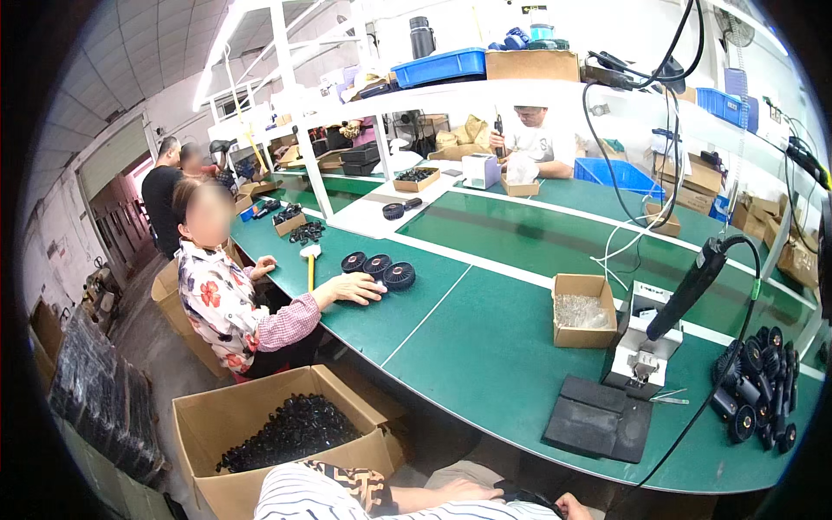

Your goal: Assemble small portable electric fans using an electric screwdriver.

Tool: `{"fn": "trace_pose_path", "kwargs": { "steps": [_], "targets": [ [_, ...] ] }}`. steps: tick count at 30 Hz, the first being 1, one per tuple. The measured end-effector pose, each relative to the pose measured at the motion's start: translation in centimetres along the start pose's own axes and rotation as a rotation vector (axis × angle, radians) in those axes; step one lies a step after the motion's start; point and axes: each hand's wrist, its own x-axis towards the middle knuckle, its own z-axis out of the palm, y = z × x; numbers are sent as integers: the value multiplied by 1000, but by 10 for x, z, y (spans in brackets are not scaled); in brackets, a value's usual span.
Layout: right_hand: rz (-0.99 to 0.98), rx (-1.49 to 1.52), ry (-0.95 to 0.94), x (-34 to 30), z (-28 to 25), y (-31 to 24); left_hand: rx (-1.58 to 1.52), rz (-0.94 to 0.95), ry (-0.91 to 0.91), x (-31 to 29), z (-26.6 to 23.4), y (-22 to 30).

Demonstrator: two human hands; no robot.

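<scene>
Wearer's two bare hands at the near side of a long green-topped workbench with a pale edge (472, 373). The left hand (459, 492) lies low at the lower edge of the view, below the bench top, its fingers extended and slightly bent toward a black object of indistinct shape (530, 503). The right hand (572, 506), partly cut off by the same edge, has its fingers curled on the other side of this object. The black object thus lies between the two hands, low before the wearer's body; whether either hand grips it, and how far each is closed, cannot be told.

To the left stands a large open brown cardboard carton (192, 451) containing a heap of small black plastic parts (290, 432). On the bench to the right, a flat black pad (598, 420) lies in front of a white and grey metal fixture (643, 355). A black cylindrical corded tool (691, 286) slants over the fixture, tip downward. Just beside the fixture is a small open cardboard box (582, 336) of clear small pieces (582, 310); farther right lies a pile of black handheld fans with round heads (758, 386). Across the left part of the bench, a seated co-worker's hand (351, 289) is at three black round finned discs (399, 276), near a yellow-handled hammer with a pale head (310, 260).
</scene>
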Motion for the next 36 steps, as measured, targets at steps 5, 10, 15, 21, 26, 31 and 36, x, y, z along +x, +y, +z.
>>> {"fn": "trace_pose_path", "kwargs": {
  "steps": [5, 10, 15, 21, 26, 31, 36],
  "targets": [
    [-193, 195, -41, 9, 15, 22, 111, 104, 24, 15, 7, -2],
    [-201, 94, -24, -9, 4, -44, -54, 63, 238, -21, -5, 28],
    [-23, 277, -173, -21, -7, -86, -36, 188, 528, -23, 0, 22],
    [-33, 222, -49, -15, -1, -78, -188, 255, 521, -7, 0, 21],
    [-18, 204, -79, -17, -1, -88, -178, 248, 476, -11, 13, 23],
    [29, 243, -76, -18, -2, -94, -327, 279, 452, -11, 20, 9],
    [-60, 267, -27, -17, 1, -86, -921, 67, 139, -20, -4, 22]
  ]
}}
